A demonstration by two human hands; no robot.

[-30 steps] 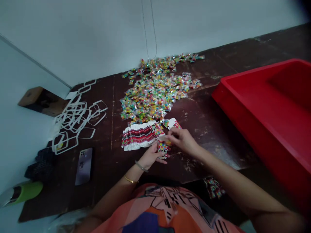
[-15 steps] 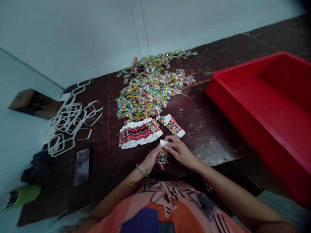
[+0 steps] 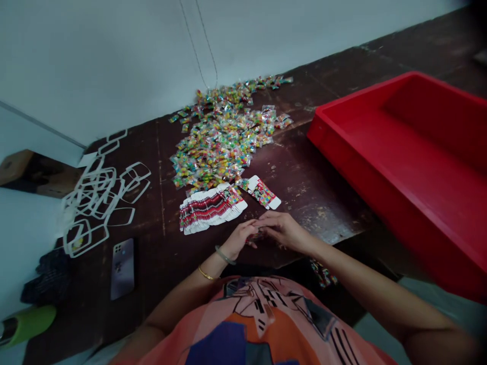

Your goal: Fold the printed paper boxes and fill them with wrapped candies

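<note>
My left hand [image 3: 239, 238] and my right hand [image 3: 282, 230] meet over the near edge of the dark wooden table [image 3: 319, 203], fingers closed together on a small printed card packet [image 3: 255, 236] that they mostly hide. Just beyond them lies a fanned stack of red-and-white printed cards [image 3: 209, 208]. A single printed card [image 3: 264, 192] rests to its right. Farther back spreads a big pile of small colourful packets [image 3: 224, 132].
A red plastic tray [image 3: 414, 157] stands on the right. White cut-out frames [image 3: 102, 197] lie scattered at the left, with a phone [image 3: 122, 261] face down near them. A green bottle [image 3: 26, 324] lies at the lower left, beside dark cloth [image 3: 43, 279].
The small packet, held upright between my fingers half a second ago, is now lower and covered by both hands. My view has swung slightly, shifting everything left.
</note>
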